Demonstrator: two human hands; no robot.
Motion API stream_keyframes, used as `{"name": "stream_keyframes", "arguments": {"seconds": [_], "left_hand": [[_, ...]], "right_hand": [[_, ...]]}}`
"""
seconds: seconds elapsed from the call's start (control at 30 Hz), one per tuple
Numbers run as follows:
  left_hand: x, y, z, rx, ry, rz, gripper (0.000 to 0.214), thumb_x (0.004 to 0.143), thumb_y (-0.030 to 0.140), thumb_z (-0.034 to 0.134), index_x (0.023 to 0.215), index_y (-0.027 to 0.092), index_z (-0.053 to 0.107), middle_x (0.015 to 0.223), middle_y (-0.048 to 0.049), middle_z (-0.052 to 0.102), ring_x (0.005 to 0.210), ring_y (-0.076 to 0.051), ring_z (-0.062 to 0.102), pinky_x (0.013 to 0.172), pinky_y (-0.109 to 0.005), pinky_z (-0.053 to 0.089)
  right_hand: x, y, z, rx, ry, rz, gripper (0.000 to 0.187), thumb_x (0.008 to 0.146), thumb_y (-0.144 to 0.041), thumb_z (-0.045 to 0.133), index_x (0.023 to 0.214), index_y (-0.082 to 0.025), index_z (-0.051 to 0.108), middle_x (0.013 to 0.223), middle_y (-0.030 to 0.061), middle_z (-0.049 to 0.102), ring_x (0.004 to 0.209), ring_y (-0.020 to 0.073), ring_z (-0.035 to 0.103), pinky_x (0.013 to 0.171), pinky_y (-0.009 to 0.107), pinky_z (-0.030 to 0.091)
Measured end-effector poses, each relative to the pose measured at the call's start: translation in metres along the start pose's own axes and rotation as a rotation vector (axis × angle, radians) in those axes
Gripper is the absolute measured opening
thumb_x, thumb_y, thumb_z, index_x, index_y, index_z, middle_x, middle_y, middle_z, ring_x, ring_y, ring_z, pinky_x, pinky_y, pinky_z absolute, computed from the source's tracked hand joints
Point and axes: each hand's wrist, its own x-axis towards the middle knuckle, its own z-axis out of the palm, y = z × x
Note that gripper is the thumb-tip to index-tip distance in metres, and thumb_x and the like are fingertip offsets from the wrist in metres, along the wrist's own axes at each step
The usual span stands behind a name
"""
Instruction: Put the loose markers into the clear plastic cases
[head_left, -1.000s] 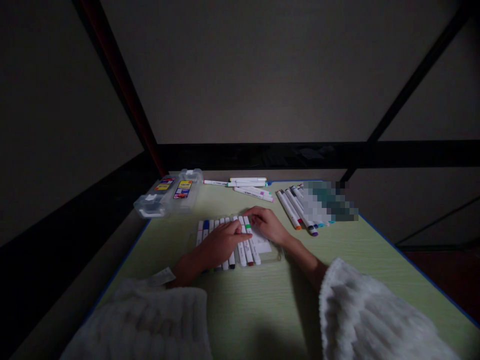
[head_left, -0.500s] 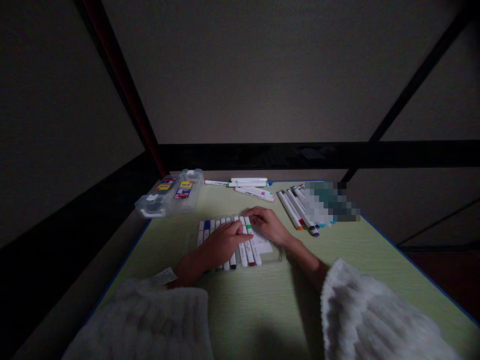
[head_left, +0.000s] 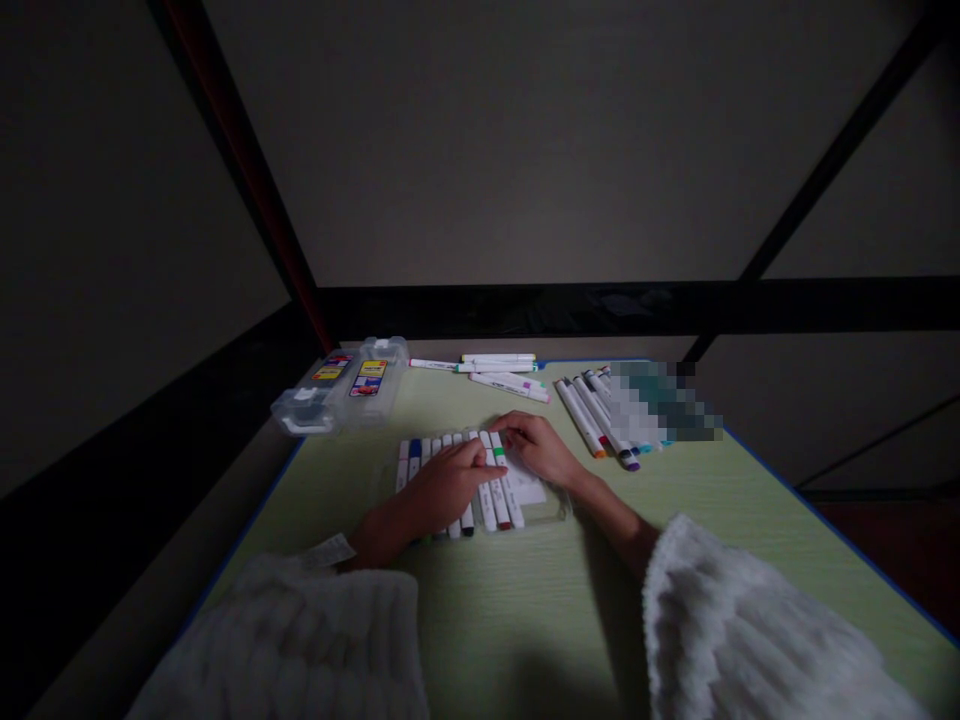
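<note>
Centrally, a row of white markers (head_left: pixel 504 505) lay side by side in a shallow clear tray (head_left: pixel 553 518), beneath and between the hands. One barrel bore a blue band, another a green one, and black and reddish-brown ends showed along the near edge. The left hand (head_left: pixel 448 485) rested palm-down across the row, hiding its middle, one digit extended over the right-hand barrels; whether it grasped any could not be told. The right hand (head_left: pixel 536 445) curled at the row's far right end, its fingertips partly concealed, so that its grip was likewise uncertain. A white paper (head_left: pixel 531 490) showed in the tray's right part, partly under the right hand. Dark lettering on the barrels was too small to read.

Beyond the hands, loose white markers (head_left: pixel 510 386) lay near the far edge of the tabletop (head_left: pixel 510 620); to the right, a bundle of markers (head_left: pixel 590 415) with orange and purple ends ran partly under a pixelated patch. At far left lay clear plastic cases (head_left: pixel 390 395) bearing yellow-and-blue labels (head_left: pixel 367 379), their print illegible. A pale tag (head_left: pixel 330 551) projected by the left wrist, above a fluffy white sleeve (head_left: pixel 322 645). A blue rim bordered the tabletop, and a dark wall (head_left: pixel 525 150) rose behind.
</note>
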Motion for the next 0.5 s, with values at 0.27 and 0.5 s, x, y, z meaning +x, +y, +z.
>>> {"name": "stream_keyframes", "arguments": {"seconds": [0.27, 0.5], "left_hand": [[-0.0004, 0.0012, -0.0028, -0.003, -0.006, 0.003, 0.032, 0.093, 0.023, 0.032, 0.101, 0.020, 0.063, 0.083, -0.0028, 0.045, 0.077, -0.015, 0.043, 0.067, -0.026, 0.035], [-0.0008, 0.0002, -0.0009, 0.005, 0.008, 0.013, 0.032, 0.093, 0.023, 0.032, 0.100, 0.020, 0.063, 0.081, -0.0024, 0.044, 0.076, -0.015, 0.043, 0.065, -0.025, 0.034]], "right_hand": [[0.0003, 0.0001, 0.0000, -0.018, 0.012, 0.027, 0.035, 0.067, -0.001, 0.037, 0.084, -0.012, 0.066, 0.081, 0.0065, 0.064, 0.076, 0.0146, 0.057, 0.074, 0.027, 0.043], [0.0006, 0.0010, 0.0002, 0.001, 0.014, 0.045, 0.034, 0.067, -0.002, 0.038, 0.084, -0.012, 0.066, 0.080, 0.0063, 0.065, 0.074, 0.0142, 0.057, 0.072, 0.027, 0.043]]}}
